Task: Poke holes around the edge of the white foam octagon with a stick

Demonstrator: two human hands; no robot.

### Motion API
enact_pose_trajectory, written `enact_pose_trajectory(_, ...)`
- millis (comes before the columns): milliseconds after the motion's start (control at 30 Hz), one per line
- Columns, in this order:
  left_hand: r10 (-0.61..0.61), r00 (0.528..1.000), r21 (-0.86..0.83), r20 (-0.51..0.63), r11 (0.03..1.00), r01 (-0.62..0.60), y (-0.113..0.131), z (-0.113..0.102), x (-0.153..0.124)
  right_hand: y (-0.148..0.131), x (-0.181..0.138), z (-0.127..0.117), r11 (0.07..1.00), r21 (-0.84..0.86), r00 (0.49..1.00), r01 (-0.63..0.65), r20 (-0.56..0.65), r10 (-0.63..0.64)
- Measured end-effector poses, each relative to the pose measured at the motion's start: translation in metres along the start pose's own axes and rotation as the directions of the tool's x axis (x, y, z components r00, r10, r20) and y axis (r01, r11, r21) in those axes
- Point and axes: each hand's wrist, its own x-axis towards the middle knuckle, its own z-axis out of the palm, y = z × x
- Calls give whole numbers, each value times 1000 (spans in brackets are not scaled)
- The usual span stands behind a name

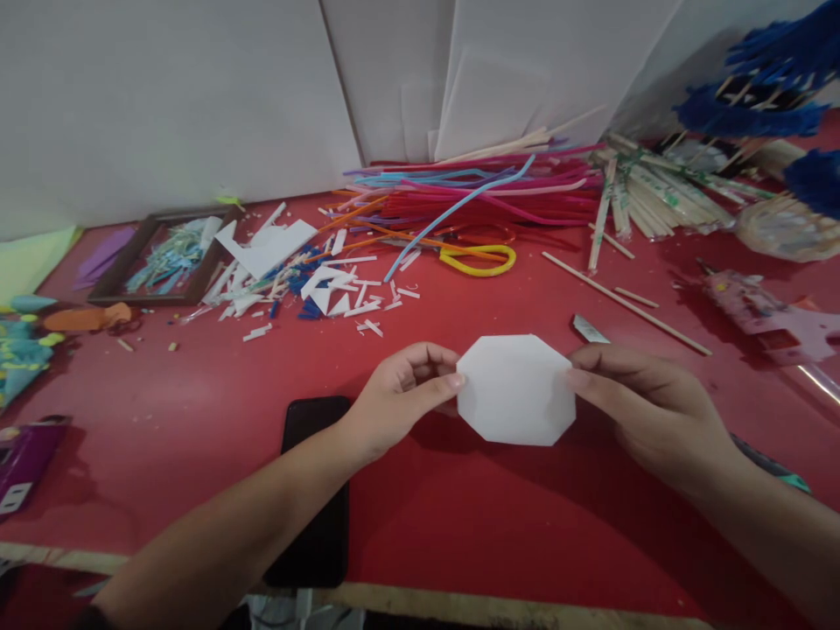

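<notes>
A white octagon-shaped piece of card (515, 389) is held just above the red table (197, 385). My left hand (403, 394) pinches its left edge with thumb and curled fingers. My right hand (647, 407) pinches its right edge. A black phone (318, 490) lies flat under my left forearm, near the front edge of the table. A short grey blade-like piece (589, 329) lies just beyond my right hand.
Yellow-handled scissors (478, 259) and a heap of coloured straws (486, 192) lie behind. Wooden sticks (630, 302) and wrapped chopsticks (656, 197) are at the right. White and blue scraps (308, 284), a wooden frame (161, 258), blue fluffy pieces (761, 87).
</notes>
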Motion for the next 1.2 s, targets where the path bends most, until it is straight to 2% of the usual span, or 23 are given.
enact_pose_trajectory(233,-14,1000,114,-13,993,15,3,0,-2,4,0,-1,1000,15,999,-27,-29,28)
enact_pose_trajectory(500,25,999,152,-42,988,-18,2,-3,-2,5,-1,-1,999,1,996,-53,-65,53)
enact_pose_trajectory(867,18,999,192,-32,981,-11,5,-1,-2,8,-1,-3,1000,-16,999,-25,-28,24)
enact_pose_trajectory(1067,4,998,225,-57,974,9,6,-2,-3,1,1,-1,996,-83,996,-20,-87,13)
enact_pose_trajectory(1200,4,999,208,-50,978,6,6,-1,-3,0,2,-1,997,-65,997,-37,-77,32)
